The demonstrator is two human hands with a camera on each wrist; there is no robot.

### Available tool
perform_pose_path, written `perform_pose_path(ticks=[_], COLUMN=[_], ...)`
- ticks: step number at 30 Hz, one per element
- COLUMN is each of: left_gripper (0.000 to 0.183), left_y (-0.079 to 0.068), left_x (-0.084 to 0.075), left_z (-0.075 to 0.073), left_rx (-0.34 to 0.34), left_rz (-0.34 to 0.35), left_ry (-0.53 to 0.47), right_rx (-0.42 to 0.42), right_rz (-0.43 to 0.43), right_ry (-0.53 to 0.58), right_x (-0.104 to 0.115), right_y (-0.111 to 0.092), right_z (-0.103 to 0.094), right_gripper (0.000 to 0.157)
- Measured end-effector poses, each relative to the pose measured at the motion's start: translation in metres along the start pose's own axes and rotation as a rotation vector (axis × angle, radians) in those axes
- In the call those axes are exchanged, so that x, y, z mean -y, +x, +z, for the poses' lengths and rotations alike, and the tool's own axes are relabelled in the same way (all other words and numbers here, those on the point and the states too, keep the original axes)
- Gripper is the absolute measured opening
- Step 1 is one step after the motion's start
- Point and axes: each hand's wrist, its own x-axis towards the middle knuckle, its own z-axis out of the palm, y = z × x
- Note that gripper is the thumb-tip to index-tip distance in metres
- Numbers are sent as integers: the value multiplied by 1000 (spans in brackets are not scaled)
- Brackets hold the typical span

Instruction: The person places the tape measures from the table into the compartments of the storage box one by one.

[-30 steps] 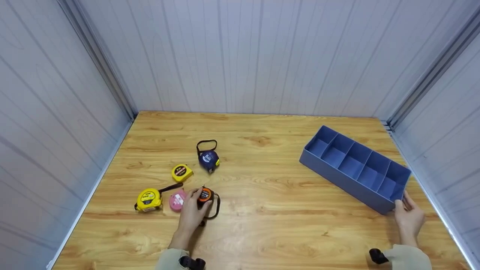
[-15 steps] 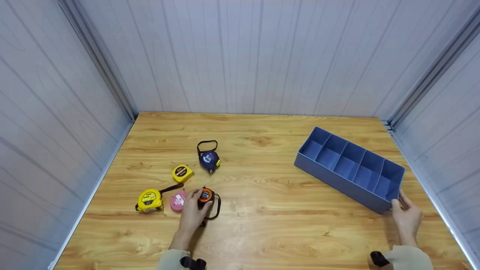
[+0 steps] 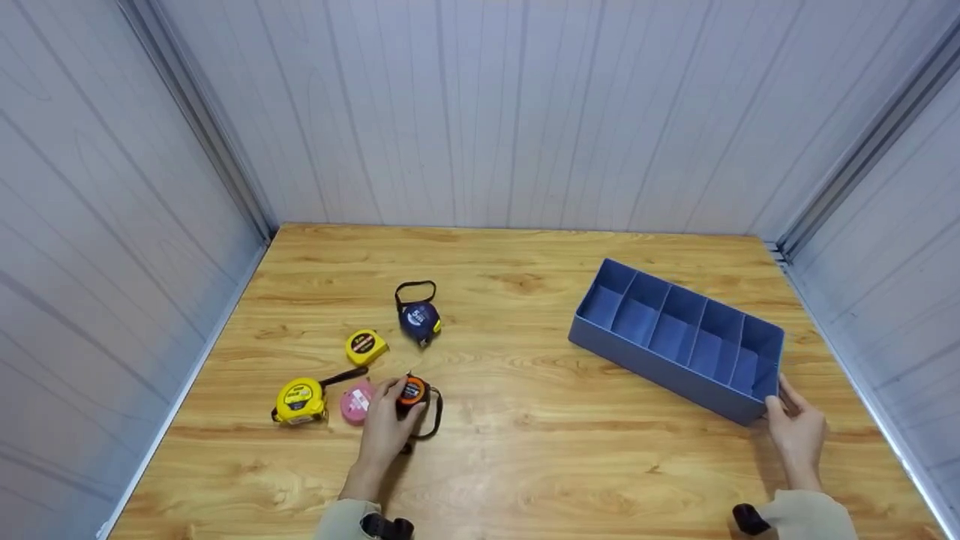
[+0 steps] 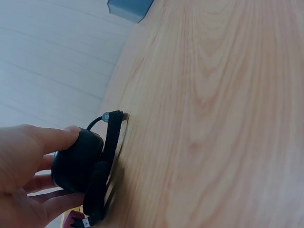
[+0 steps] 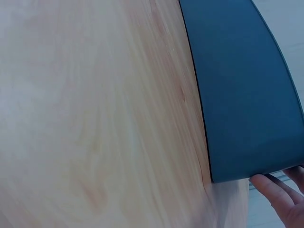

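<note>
Pale panelled walls close in a wooden desk (image 3: 525, 450) on three sides. Toward its left edge, the left hand (image 3: 384, 424) curls its fingers (image 4: 45, 137) round an orange tape (image 3: 411, 391), whose black strap (image 3: 433, 420) loops out on the wood beside it. A pink tape (image 3: 355, 401) lies just left of the hand, a big yellow tape (image 3: 298, 399) beyond that, a small yellow tape (image 3: 365, 346) and a blue tape (image 3: 418, 318) farther toward the back edge. Near the right edge a blue tray (image 3: 637, 358) with a row of compartments lies slanted. The right hand (image 3: 795, 431) holds its near corner, fingers (image 5: 270, 190) against the end wall, thumb at the front.
</note>
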Motion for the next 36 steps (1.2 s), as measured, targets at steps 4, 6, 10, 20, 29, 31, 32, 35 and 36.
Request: perform_pose_path(ticks=[4,6,10,20,29,31,32,35,36], left_gripper=[48,48,48,46,48,48,48,48,48], left_y=[0,0,0,-1,-1,0,0,-1,-1], left_x=[0,0,0,-2,-1,-1,-1,-1,-1], left_z=[0,0,0,0,0,0,0,0,0], left_rx=[3,6,8,-12,11,14,15,12,10], left_rz=[-2,-2,-3,13,-23,-26,-27,-28,-29], left_ry=[-2,-3,1,3,-8,-10,-9,-8,-9], right_rx=[17,3,10,3,28,41,47,58,59], right_rz=[-15,6,13,3,-23,-21,-21,-25,-29], right_ry=[17,-13,-27,17,-15,-18,-7,26,34], right_x=[4,3,5,12,19,22,23,26,26], right_y=[-3,-4,-7,-13,-19,-21,-22,-25,-25], right_z=[3,8,12,20,25,26,27,30,32], right_gripper=[40,39,38,36,37,38,38,37,37])
